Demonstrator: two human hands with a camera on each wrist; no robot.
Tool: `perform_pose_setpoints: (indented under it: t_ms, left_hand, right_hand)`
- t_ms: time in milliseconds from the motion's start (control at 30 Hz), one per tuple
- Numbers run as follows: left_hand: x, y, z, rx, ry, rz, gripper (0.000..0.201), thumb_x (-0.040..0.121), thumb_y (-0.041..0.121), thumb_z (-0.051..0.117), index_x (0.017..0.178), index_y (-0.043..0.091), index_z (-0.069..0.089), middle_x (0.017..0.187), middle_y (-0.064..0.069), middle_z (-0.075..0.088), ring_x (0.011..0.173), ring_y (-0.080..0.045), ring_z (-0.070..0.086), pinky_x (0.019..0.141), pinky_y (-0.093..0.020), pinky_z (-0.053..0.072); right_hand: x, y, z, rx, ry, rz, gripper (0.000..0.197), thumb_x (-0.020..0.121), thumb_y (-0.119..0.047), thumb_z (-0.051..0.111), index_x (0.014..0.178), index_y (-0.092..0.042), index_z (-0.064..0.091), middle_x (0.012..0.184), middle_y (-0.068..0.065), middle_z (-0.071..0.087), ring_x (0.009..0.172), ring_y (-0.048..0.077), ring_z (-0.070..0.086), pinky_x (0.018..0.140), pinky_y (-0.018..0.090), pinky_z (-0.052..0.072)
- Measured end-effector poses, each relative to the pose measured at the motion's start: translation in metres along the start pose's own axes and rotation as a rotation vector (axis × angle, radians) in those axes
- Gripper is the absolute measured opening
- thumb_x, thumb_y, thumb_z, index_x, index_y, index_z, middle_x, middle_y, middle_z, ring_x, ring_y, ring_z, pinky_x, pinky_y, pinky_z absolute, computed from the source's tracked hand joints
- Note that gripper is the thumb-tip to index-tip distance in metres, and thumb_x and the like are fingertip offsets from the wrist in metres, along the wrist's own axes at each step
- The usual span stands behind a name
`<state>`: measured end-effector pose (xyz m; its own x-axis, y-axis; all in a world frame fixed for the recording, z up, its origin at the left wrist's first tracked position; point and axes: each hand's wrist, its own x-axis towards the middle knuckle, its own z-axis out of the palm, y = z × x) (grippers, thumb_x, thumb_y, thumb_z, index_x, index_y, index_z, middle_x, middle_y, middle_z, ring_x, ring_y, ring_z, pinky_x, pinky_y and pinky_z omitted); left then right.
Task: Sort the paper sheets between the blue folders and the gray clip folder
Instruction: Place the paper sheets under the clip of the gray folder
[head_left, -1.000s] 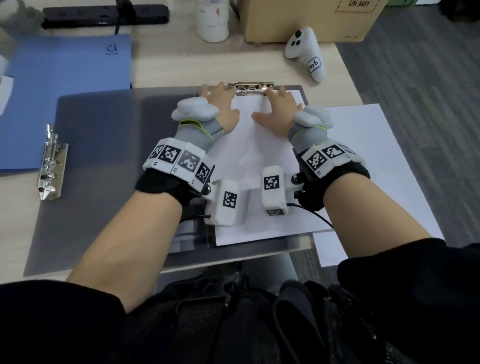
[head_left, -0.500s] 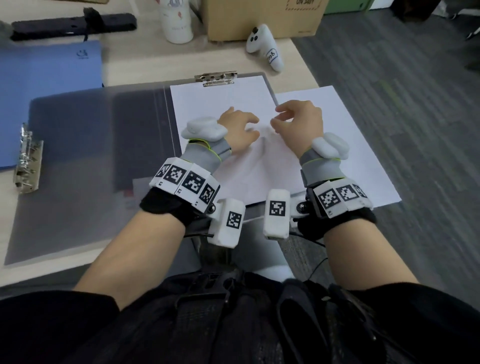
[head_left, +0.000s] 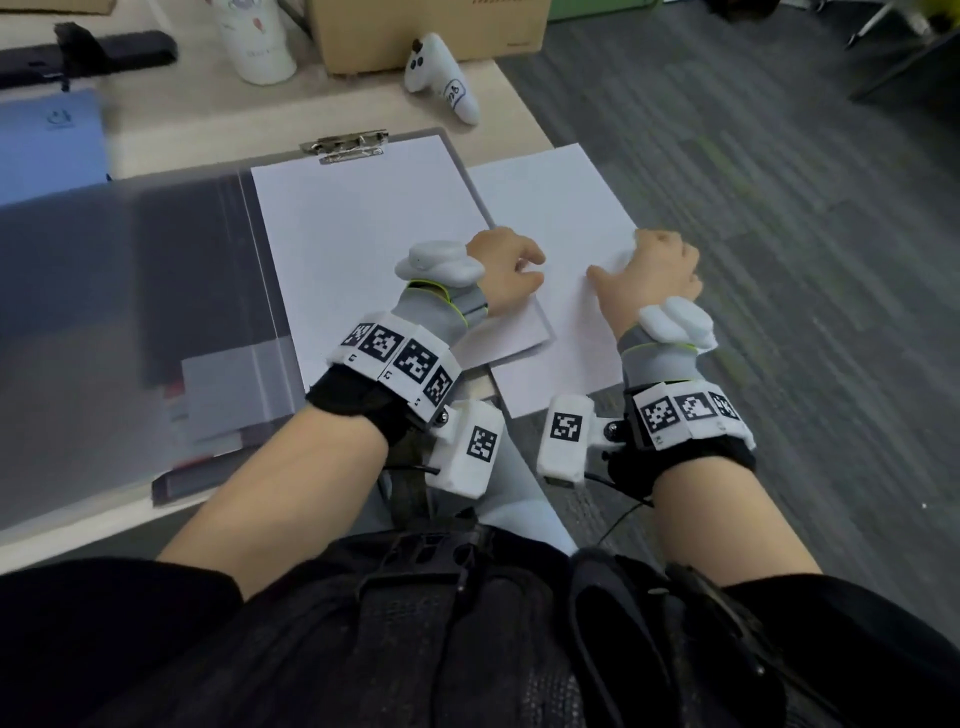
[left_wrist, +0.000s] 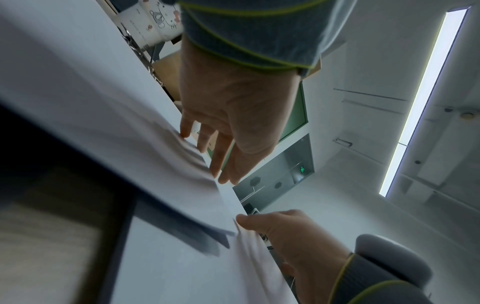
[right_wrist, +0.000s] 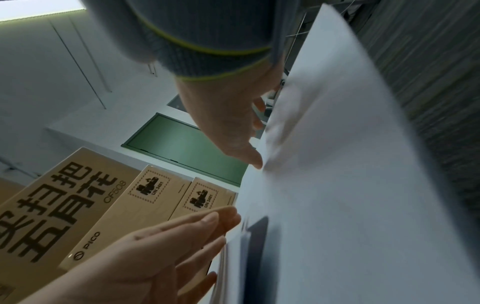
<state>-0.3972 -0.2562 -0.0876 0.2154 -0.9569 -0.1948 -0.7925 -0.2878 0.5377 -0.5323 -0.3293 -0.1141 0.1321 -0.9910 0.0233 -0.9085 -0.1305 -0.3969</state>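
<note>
The gray clip folder (head_left: 130, 286) lies open on the desk. One white sheet (head_left: 353, 234) sits under its metal clip (head_left: 345, 145). Loose paper sheets (head_left: 550, 208) lie to its right, overhanging the desk edge. My left hand (head_left: 506, 270) rests on the loose sheets' left side, its fingers (left_wrist: 221, 144) fairly straight and touching the paper. My right hand (head_left: 649, 270) holds the sheets' right edge, thumb on top (right_wrist: 254, 160) and fingers curled under. A blue folder (head_left: 47, 145) lies at the far left.
A white controller (head_left: 441, 78), a white cup (head_left: 254, 41), a cardboard box (head_left: 426, 31) and a black bar (head_left: 88, 49) stand along the desk's far side. Gray carpet floor (head_left: 779, 208) lies right of the desk. Stacked notebooks (head_left: 223, 395) show under the folder's cover.
Both hands left the clip at the top of the clipped sheet and moved toward me and rightward onto the loose sheets. The right hand took hold of their right edge.
</note>
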Motion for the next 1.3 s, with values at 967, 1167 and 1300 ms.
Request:
perform_pose_setpoints:
  t_ms: [967,1167,1300]
  left_hand:
    - [0.022,-0.019,0.01,-0.192,0.088,-0.076,0.036,0.077,0.017,0.07,0.113,0.024,0.067,0.116,0.004,0.067,0.097,-0.01,0.058,0.083,-0.014,0.037]
    - [0.023,-0.02,0.01,-0.205,0.087,-0.069,0.036,0.077,0.017,0.069,0.112,0.024,0.067,0.115,0.005,0.067,0.1,-0.009,0.059,0.083,-0.013,0.037]
    - [0.023,-0.021,0.011,-0.225,0.086,-0.069,0.036,0.075,0.017,0.069,0.11,0.024,0.068,0.113,0.004,0.068,0.106,-0.013,0.061,0.086,-0.016,0.04]
  right_hand:
    - [0.008,0.01,-0.015,0.172,-0.084,0.099,0.044,0.082,-0.018,0.061,0.122,-0.009,0.048,0.122,0.015,0.056,0.108,0.037,0.057,0.084,0.041,0.049]
    - [0.011,0.009,-0.015,0.185,-0.047,0.073,0.044,0.08,-0.014,0.062,0.121,-0.008,0.048,0.123,0.014,0.054,0.114,0.034,0.051,0.081,0.038,0.045]
    - [0.012,0.008,-0.014,0.196,-0.004,0.02,0.041,0.079,-0.004,0.056,0.12,-0.009,0.05,0.126,0.008,0.05,0.12,0.027,0.042,0.079,0.034,0.039]
